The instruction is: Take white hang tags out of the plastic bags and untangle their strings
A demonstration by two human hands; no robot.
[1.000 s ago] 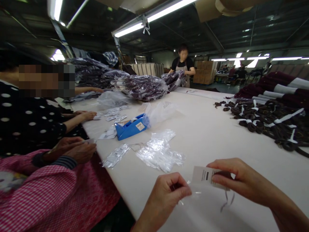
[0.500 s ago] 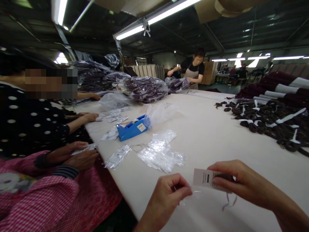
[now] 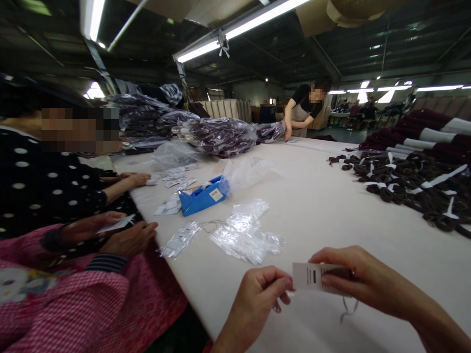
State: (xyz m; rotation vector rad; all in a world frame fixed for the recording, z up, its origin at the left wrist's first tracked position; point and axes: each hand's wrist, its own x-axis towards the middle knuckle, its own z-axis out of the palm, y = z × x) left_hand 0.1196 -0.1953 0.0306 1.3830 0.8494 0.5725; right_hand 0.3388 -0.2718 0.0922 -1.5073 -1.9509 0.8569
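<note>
My right hand [image 3: 353, 274] pinches a white hang tag [image 3: 306, 276] with dark printing, fingers behind it and thumb in front. A thin string loop [image 3: 348, 310] dangles from the tag's lower side. Beside it, my left hand [image 3: 259, 296] is closed, fingertips pinched on a small clear plastic bag [image 3: 276, 307] of which only shiny bits show. The tag's left end reaches the left fingertips; whether it is inside the bag I cannot tell. Beyond my hands lies a pile of clear plastic bags [image 3: 245, 233], with bagged tags [image 3: 181, 239] to its left.
A blue tape dispenser [image 3: 204, 196] stands on the white table [image 3: 309, 196], near loose plastic [image 3: 253, 171]. Dark cord bundles [image 3: 397, 184] and maroon garments [image 3: 412, 130] lie right. Wrapped garments [image 3: 224, 135] are at the back. Two co-workers sit left; another person [image 3: 303, 110] leans over the far end.
My right hand has brought the tag slightly left and down, up to my left fingertips. The far person has bent lower, and the nearest co-worker's hands have moved apart.
</note>
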